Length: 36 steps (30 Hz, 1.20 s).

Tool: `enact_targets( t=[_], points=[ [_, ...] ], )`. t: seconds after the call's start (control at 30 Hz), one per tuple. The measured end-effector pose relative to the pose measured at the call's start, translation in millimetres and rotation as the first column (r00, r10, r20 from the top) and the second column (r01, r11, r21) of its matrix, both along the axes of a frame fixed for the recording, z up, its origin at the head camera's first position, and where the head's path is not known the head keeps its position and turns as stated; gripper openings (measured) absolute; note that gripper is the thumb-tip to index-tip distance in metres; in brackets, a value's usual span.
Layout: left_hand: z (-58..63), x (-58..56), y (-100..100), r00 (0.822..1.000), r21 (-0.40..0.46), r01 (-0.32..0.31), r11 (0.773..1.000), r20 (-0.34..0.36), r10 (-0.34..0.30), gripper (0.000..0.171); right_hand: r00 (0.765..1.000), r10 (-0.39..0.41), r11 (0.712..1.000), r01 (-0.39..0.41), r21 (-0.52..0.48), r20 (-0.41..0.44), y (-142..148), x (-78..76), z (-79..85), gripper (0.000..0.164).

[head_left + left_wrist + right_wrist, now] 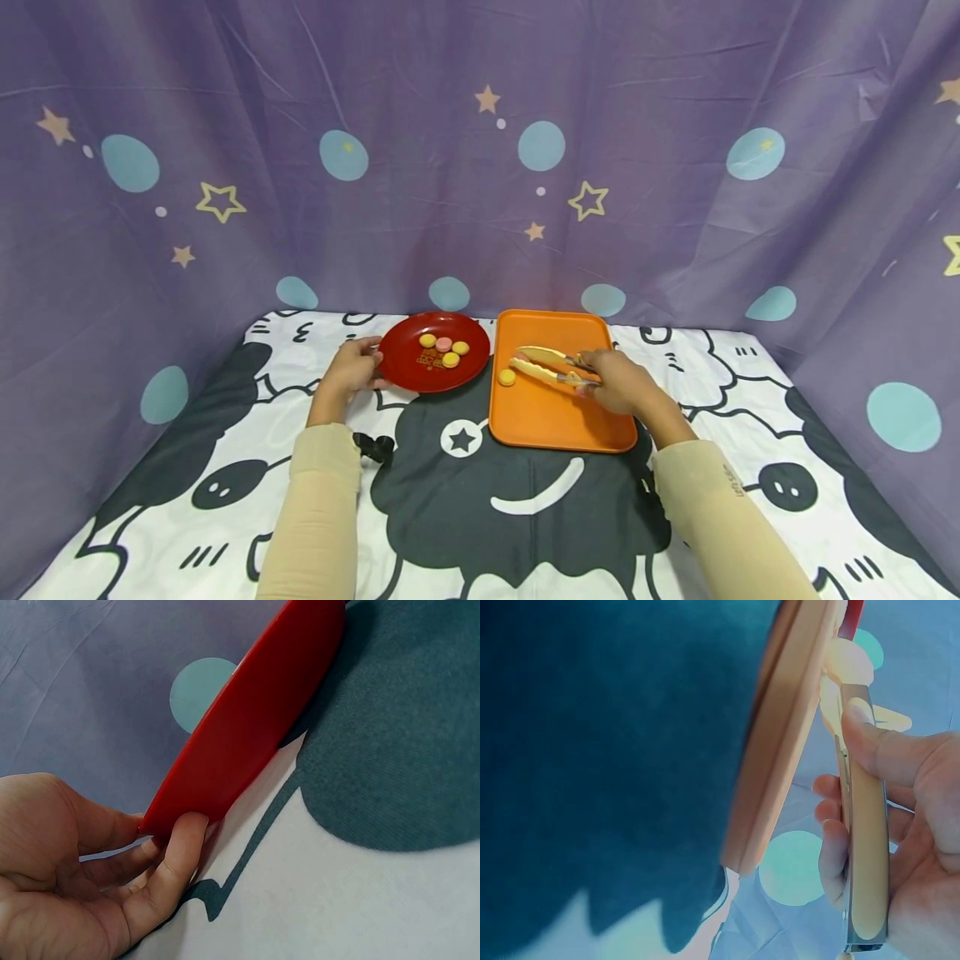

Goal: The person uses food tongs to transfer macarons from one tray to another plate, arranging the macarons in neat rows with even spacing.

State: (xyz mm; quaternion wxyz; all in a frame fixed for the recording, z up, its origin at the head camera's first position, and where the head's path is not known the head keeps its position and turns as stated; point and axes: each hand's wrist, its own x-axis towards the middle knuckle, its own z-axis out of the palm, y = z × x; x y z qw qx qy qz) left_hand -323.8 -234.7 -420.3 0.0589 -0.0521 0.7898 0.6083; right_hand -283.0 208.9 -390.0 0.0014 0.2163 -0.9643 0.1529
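Pinching the rim of a glossy, round red plate [401, 371] with the left hand [351, 368], a finger against the smooth underside! On that plate, gold lettering and a loose cluster: three yellow macarons [450, 360], one pink macaron [444, 344], all small and round. Just to the right, an orange tray [555, 425], smooth, rectangular, round-cornered, with a raised rim. And gripping tongs [543, 372] above it with the right hand [618, 382]: metal handles, pale inlays, cream scalloped arms standing apart. Something pinkish between the tips, too small to tell. Near those tips, at the tray's left, a single yellow macaron [507, 377]. Blocking part of the tray's right side, hand and tongs. Underneath, black-and-white cartoon cloth [450, 550]; at the far side, a creased purple curtain [420, 208] with stars and blue spots.
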Motion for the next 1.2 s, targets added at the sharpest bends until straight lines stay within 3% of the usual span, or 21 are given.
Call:
enact_targets(
  t=[0.7, 0.97, 1.2],
  points=[
    [-1.1, -2.1, 0, 1.000, -0.021, -0.008, 1.000, 0.012, 0.008, 0.051, 0.994, 0.030, 0.995, -0.020, -0.094, 0.105, 14, -3.6, 0.6, 0.034],
    [-1.1, -2.1, 1, 1.000, -0.031, -0.009, 0.999, 0.012, 0.009, 0.051, 0.995, 0.032, 0.993, -0.021, -0.116, 0.091, 15, -1.8, -1.4, 0.021],
    [-0.9, -1.2, 1, 1.000, -0.040, -0.013, 0.999, 0.018, 0.014, 0.051, 0.996, 0.024, 0.993, -0.013, -0.115, 0.092, 15, -1.0, -1.6, 0.021]
  ],
)
